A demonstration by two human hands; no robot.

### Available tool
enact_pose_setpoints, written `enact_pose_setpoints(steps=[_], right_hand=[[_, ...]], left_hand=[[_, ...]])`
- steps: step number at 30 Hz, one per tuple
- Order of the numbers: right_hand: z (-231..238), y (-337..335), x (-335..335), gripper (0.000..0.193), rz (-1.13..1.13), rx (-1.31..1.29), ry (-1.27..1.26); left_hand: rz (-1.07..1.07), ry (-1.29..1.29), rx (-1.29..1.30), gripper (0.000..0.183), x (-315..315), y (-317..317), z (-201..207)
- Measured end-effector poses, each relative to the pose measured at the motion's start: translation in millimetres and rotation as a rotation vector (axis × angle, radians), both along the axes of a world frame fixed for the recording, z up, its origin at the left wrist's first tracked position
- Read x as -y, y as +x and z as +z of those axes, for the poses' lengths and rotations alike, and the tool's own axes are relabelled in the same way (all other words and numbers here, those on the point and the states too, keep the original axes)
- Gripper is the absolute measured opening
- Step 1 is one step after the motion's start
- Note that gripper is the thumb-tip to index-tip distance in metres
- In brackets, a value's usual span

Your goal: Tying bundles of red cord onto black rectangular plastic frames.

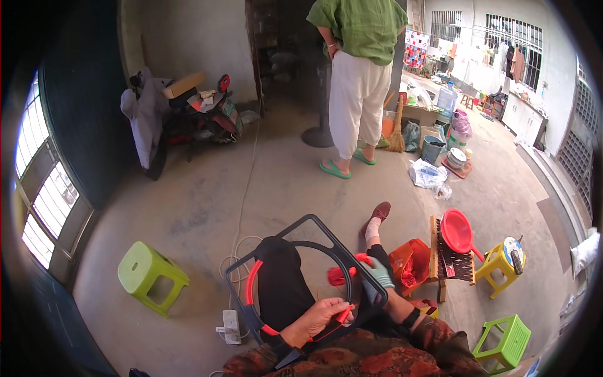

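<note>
A black square frame (312,221) with a ring inside it rests on my lap, over my black trouser leg. Red cord (250,286) is wound round the ring's left and lower arc. My left hand (319,318) is bare and pinches the red cord at the ring's lower edge. My right hand (379,276), in a pale green glove, grips the frame's right side, with a tuft of red cord (340,275) just left of its fingers. My foot in a dark red shoe (379,212) stretches out beyond the frame.
A person in a green shirt (360,25) stands ahead. On the concrete floor are a lime stool (149,276), a white power strip (230,325), an orange-red bag (411,264), a red basin (456,231), a yellow stool (500,264), a green stool (507,342) and a parked scooter (195,119).
</note>
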State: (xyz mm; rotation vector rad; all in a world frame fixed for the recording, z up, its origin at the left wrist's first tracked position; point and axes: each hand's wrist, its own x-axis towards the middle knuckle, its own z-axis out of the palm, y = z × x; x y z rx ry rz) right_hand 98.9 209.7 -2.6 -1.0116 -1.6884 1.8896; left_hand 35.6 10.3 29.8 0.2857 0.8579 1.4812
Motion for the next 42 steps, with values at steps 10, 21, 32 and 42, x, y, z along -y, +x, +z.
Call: enact_pose_setpoints(steps=[10, 21, 32, 42], right_hand=[[6, 10, 34, 0.069, 0.847, -0.686, -1.351], [8, 25, 12, 0.045, 0.622, -0.192, -0.587], [-1, 159, -87, 0.040, 0.130, -0.846, -0.844], [-8, 114, -84, 0.033, 0.023, 0.140, 0.295]], left_hand=[[0.105, 0.049, -0.228, 0.024, -2, 6, -21], [0.178, 0.002, -0.285, 0.027, 9, -2, 4], [0.217, -0.049, 0.019, 0.022, 17, -15, -3], [0.182, -0.082, -0.038, 0.020, 14, -15, 2]])
